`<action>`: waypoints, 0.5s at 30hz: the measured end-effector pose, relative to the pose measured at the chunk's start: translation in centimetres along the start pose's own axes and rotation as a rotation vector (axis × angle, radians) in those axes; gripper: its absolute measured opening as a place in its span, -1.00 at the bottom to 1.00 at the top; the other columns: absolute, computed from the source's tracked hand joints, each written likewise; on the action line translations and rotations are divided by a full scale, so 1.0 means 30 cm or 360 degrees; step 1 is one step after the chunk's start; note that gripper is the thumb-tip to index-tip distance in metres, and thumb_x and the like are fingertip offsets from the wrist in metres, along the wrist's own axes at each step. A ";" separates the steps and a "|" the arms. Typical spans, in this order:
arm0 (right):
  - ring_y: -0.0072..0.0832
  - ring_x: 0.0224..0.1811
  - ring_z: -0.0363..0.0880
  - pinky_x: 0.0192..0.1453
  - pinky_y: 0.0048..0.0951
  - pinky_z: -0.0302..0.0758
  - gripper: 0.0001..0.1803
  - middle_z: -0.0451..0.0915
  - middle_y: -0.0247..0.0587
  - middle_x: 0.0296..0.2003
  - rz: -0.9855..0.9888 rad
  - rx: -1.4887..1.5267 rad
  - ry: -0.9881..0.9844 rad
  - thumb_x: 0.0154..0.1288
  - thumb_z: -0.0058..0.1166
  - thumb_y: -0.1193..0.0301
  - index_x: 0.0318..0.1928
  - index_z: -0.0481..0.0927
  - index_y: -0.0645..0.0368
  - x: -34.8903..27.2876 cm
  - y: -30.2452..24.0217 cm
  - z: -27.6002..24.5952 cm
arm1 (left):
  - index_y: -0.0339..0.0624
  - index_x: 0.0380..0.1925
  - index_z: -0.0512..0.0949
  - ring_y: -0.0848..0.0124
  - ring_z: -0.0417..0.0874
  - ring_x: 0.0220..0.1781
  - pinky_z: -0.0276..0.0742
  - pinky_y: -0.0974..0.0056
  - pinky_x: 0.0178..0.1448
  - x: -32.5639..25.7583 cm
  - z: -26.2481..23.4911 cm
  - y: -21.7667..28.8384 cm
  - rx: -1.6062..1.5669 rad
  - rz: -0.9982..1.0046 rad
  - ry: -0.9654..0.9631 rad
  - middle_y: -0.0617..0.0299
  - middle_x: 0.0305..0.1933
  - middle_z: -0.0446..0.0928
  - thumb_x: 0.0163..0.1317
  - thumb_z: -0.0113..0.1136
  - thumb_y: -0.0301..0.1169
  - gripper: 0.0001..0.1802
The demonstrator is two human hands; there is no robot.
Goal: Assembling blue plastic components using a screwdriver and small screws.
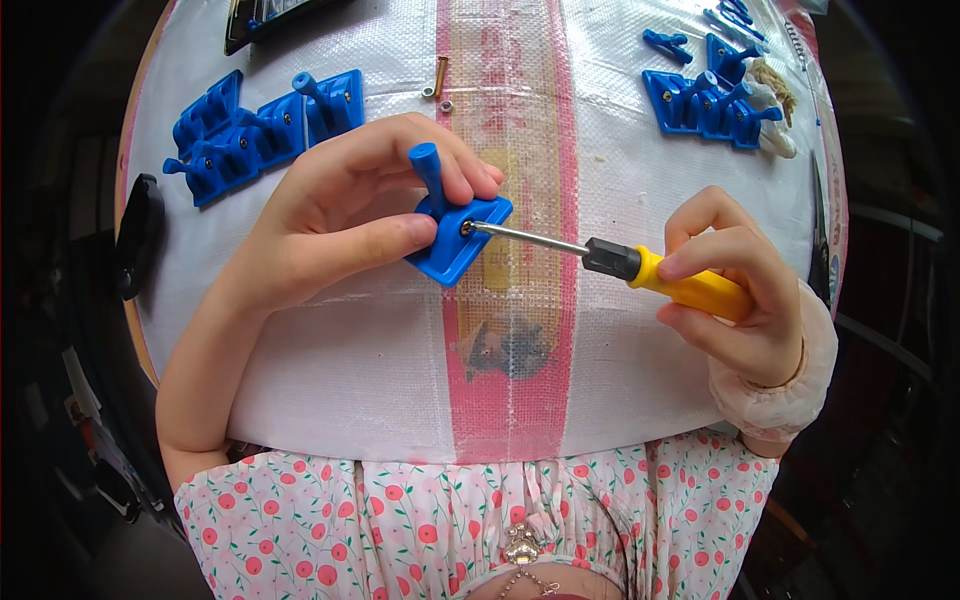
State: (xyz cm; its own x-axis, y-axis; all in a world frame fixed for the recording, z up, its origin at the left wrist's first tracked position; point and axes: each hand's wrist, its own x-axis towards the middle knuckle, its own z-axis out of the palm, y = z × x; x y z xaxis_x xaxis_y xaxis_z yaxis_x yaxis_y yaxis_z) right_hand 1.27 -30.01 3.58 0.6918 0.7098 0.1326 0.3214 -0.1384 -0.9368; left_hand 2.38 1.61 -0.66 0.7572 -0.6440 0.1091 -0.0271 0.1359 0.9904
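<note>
My left hand point(340, 215) grips a blue plastic bracket point(455, 235) with an upright peg, held tilted above the table. My right hand point(740, 290) holds a screwdriver point(640, 268) with a yellow handle and black collar. Its metal shaft runs left, and the tip sits on a screw in the bracket's face. A brass bolt point(441, 76) with two small washers or nuts beside it lies farther back on the table.
A white woven sheet with a pink and yellow stripe point(505, 380) covers the table. Several blue brackets point(255, 130) lie at the back left, more of them point(712, 95) at the back right. A black object point(138, 235) sits at the left edge, a dark tray point(265, 18) at the back.
</note>
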 end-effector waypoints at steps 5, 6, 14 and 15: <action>-0.39 -0.22 0.47 -0.10 -0.48 0.36 -0.61 0.46 -0.16 -0.25 -0.0005 -0.0076 -0.0016 -0.02 0.23 0.72 -0.11 0.59 0.23 0.002 0.004 -0.004 | -0.21 -0.19 0.54 0.24 0.53 0.19 0.42 0.14 0.33 -0.002 0.013 0.003 0.0234 0.0051 0.0062 0.07 -0.04 0.53 0.15 0.28 -0.50 -0.78; -0.38 -0.22 0.48 -0.10 -0.48 0.36 -0.62 0.46 -0.16 -0.25 -0.0017 -0.0106 -0.0019 -0.02 0.23 0.71 -0.11 0.59 0.23 0.003 0.008 -0.008 | -0.22 -0.20 0.55 0.25 0.54 0.17 0.44 0.16 0.31 -0.002 0.012 0.004 0.0333 0.0089 0.0059 0.08 -0.05 0.53 0.13 0.30 -0.53 -0.78; -0.38 -0.24 0.49 -0.12 -0.48 0.38 -0.67 0.46 -0.18 -0.26 0.0092 -0.0197 -0.0032 0.02 0.20 0.67 -0.12 0.59 0.24 0.002 0.032 -0.014 | -0.29 -0.29 0.63 0.24 0.63 0.09 0.56 0.19 0.21 -0.004 0.028 0.002 0.0822 0.0178 0.0117 0.09 -0.06 0.60 -0.05 0.41 -0.69 -0.73; -0.38 -0.24 0.49 -0.12 -0.48 0.38 -0.67 0.46 -0.18 -0.26 0.0093 -0.0191 -0.0044 0.02 0.20 0.67 -0.12 0.59 0.24 0.003 0.033 -0.013 | -0.29 -0.29 0.63 0.23 0.63 0.08 0.56 0.18 0.21 -0.006 0.028 0.004 0.0849 0.0192 0.0130 0.08 -0.07 0.61 -0.05 0.41 -0.68 -0.72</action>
State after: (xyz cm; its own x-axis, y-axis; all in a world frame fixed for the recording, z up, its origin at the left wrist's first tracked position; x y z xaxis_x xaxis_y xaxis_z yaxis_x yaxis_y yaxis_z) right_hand 1.91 -30.34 2.78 0.6941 0.7166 0.0687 0.3576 -0.2604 -0.8968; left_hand 1.69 1.12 -0.49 0.7759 -0.5840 0.2385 -0.4276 -0.2090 0.8795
